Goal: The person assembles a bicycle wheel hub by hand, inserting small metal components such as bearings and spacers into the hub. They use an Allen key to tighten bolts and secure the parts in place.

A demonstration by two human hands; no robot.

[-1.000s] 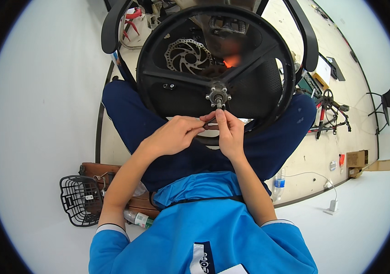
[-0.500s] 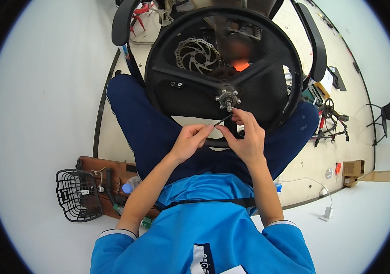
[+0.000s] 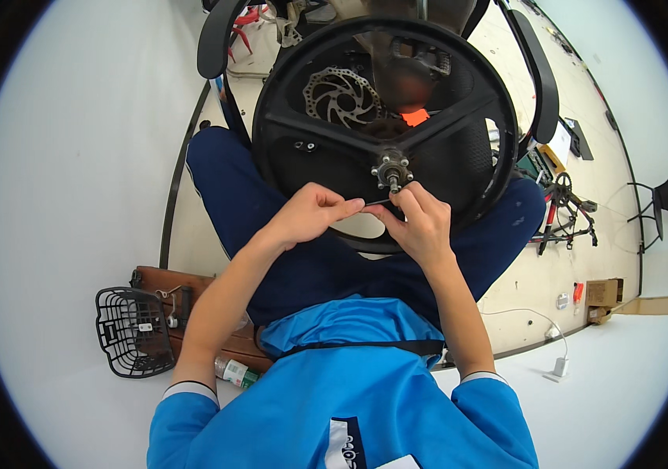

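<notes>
In the head view we look down on a black three-spoke wheel [image 3: 385, 129] propped across our lap, its rim resting against our dark blue trousers [image 3: 271, 234]. At the middle of the wheel sits the metal hub axle [image 3: 392, 168], pointing toward us. Our left hand [image 3: 310, 215] comes in from the lower left, its fingers [image 3: 349, 207] pinched on the left end of a thin dark rod [image 3: 377, 202], which lies level just below the hub. Our right hand [image 3: 420, 223] comes in from the lower right and its fingers [image 3: 404, 199] pinch the right end of the same rod, right under the axle; whether the rod touches the axle we cannot tell, as it is small and partly hidden by the fingertips. The two hands are near each other, with only a short bare length of the rod between them.

Farther off, seen through the wheel's openings, lie a silver brake disc [image 3: 342, 94] to the left and a small orange piece [image 3: 414, 117] to the right of it. On the floor at the near left stands a black wire basket [image 3: 130, 332], just beside a brown wooden board [image 3: 193, 293], and a small bottle [image 3: 232, 371] lies near our left elbow. Far right on the floor lie scattered tools [image 3: 556, 207], and nearer on the right a cardboard box [image 3: 603, 293] and a white charger with its cable [image 3: 560, 366]
</notes>
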